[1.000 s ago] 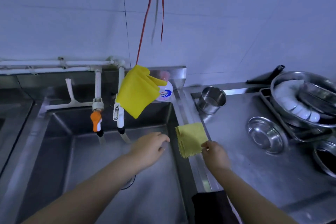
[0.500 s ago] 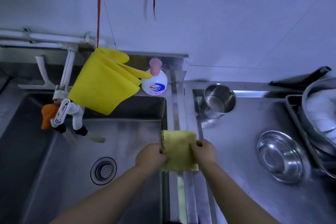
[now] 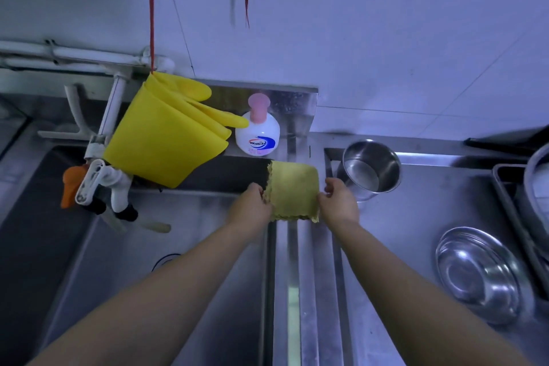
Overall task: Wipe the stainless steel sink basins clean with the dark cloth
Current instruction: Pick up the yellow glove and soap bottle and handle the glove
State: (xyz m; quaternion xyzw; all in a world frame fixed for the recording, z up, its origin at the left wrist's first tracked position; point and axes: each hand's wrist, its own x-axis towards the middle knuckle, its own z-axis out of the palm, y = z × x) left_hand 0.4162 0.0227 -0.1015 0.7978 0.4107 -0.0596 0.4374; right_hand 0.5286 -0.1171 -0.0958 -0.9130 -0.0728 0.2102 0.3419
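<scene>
Both hands were up at the ridge between the sink basin (image 3: 166,261) and the bench (image 3: 401,232), holding a yellow-green cloth (image 3: 292,192) stretched between them. The left hand (image 3: 251,205) pinched its scalloped left edge with curled fingers; the right hand (image 3: 338,202) held the right edge, thumb and fingertips closed lightly on the fabric. The cloth hung spread over the ridge, its lower hem against the steel.

As a judgement, the wiping of the basin had not visibly begun: the basin floor and walls looked dull and streaked, and neither hand was inside it. The cloth in hand was pale, not dark, so it may not be the one the task names; no dark cloth could be made out anywhere in view. The whole of the basin, and any second basin out of frame to the left, seemingly remained to be done.

Around the work, a yellow rubber glove (image 3: 166,137) hung from a red cord (image 3: 152,9) over the taps (image 3: 101,184) at the basin's back left corner, likely to crowd any wiping there. A hand-soap bottle (image 3: 258,135) stood on the back ledge just behind the cloth. On the bench to the right sat a steel pot (image 3: 370,169), close beside the right hand, and a shallow steel bowl (image 3: 479,273) farther out.
</scene>
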